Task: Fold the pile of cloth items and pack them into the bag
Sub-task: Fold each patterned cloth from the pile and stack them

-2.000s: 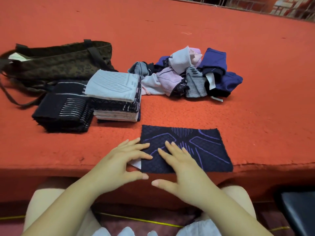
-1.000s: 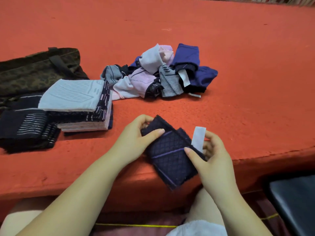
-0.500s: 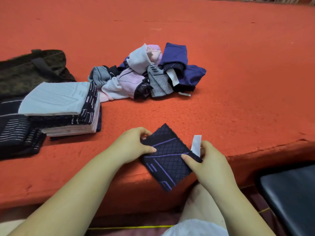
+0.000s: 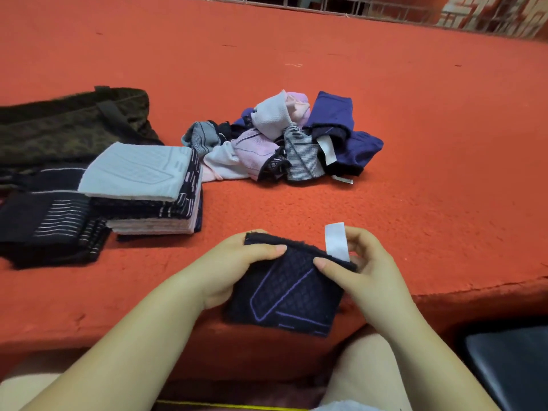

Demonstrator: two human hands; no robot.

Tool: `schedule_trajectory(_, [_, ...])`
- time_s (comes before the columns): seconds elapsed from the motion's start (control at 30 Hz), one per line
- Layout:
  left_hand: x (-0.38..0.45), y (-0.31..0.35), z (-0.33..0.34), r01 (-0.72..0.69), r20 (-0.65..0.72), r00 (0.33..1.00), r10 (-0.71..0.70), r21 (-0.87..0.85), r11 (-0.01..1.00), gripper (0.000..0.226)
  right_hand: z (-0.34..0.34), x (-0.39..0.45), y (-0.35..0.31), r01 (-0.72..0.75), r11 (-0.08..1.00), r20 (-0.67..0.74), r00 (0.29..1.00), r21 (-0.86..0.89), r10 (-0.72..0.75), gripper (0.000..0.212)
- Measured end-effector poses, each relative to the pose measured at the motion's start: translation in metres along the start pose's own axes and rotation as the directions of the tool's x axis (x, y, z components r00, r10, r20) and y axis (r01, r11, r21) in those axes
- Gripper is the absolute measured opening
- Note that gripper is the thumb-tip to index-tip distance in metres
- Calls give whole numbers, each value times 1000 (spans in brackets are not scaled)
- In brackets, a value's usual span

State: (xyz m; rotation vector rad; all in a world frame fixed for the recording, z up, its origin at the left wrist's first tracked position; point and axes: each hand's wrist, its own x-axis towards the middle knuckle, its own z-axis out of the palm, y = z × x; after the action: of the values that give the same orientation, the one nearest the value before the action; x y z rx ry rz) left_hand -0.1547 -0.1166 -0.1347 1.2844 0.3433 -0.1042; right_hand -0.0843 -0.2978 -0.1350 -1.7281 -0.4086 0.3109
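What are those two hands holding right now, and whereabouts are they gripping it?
A folded dark navy cloth, pinched along its top edge: the left hand at the left corner, the right hand at the right corner beside the white tag.

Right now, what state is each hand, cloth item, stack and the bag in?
Left hand: pinching the navy cloth's top edge.
Right hand: pinching the same edge.
Navy cloth: folded, held up.
Folded stack: neat, on the red surface.
Loose pile: crumpled, unfolded.
Bag: lying flat.
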Motion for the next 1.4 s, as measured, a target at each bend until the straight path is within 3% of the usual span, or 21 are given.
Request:
schedule_trajectory(0.13, [-12,16,-10,-118,-118,989,93,-230,966,33,15,14,-13,-150,986,182,974,73,135,45])
schedule_trajectory(0.27, [-19,37,-21,-234,-263,957,120,-463,855,43,32,24,-22,-265,964,414,876,-13,247,33])
schedule_trajectory(0.33, [-22,49,-36,-299,-339,930,140,-479,825,43,49,34,-34,-273,959,454,865,73,212,16])
schedule_trajectory(0.4, [-27,60,-55,-371,-429,879,209,-340,864,37,66,50,-51,-250,960,450,876,122,171,13])
schedule_trajectory(0.5, [-38,74,-86,-399,-520,777,355,28,916,2,88,75,-80,-147,986,405,909,80,103,16])
schedule_trajectory(0.63, [-52,90,-132,-355,-583,679,446,272,895,22,121,106,-112,-20,1000,356,934,-7,21,10])
schedule_trajectory(0.77, [-58,99,-161,-82,-642,552,531,593,801,28,157,128,-124,3,999,334,943,-36,9,20])
schedule_trajectory(0.87, [-58,98,-170,111,-664,539,519,666,738,33,179,141,-117,37,995,268,963,-94,-11,11])
schedule_trajectory(1.0, [-58,91,-173,306,-690,544,476,692,654,36,191,145,-103,111,965,152,985,-239,-76,52])
schedule_trajectory(1.1, [-61,83,-170,337,-650,489,581,756,561,34,189,134,-104,222,919,169,970,-326,-174,60])
schedule_trajectory(1.17, [-60,80,-173,286,-476,422,772,878,385,34,188,124,-108,351,836,260,930,-422,-259,61])
schedule_trajectory(1.23, [-58,87,-170,192,-285,461,841,957,219,39,190,114,-112,475,727,375,873,-497,-313,62])
schedule_trajectory(1.3, [-53,100,-164,104,-141,595,791,990,98,46,194,110,-112,551,620,474,825,-559,-306,66])
schedule_trajectory(1.4, [-38,114,-166,80,-122,814,568,992,97,53,194,109,-112,605,533,591,775,-592,-223,74])
